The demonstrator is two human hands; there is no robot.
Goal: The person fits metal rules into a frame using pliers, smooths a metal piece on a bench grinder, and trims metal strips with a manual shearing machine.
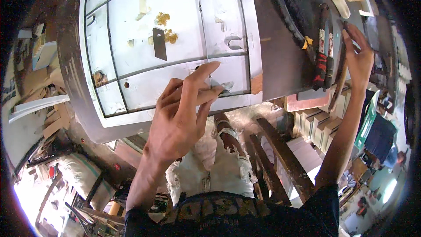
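A white panel lies in front of me, crossed by dark lines, with several cut holes and yellow-brown stains. My left hand is over its near edge. The index finger stretches forward while the thumb and another finger come together beside a small greyish patch; what they pinch, if anything, I cannot make out. A small dark metal plate with a hole rests on the panel. At the table's right side, my right hand is closed at the fingertips around something dark and small, next to a long dark strip.
Tools with red-wrapped handles and a dark curved tool with a yellow tie lie right of the panel on the dark table. Wooden bars stand below, near my legs. Stacked pale pieces are at the right.
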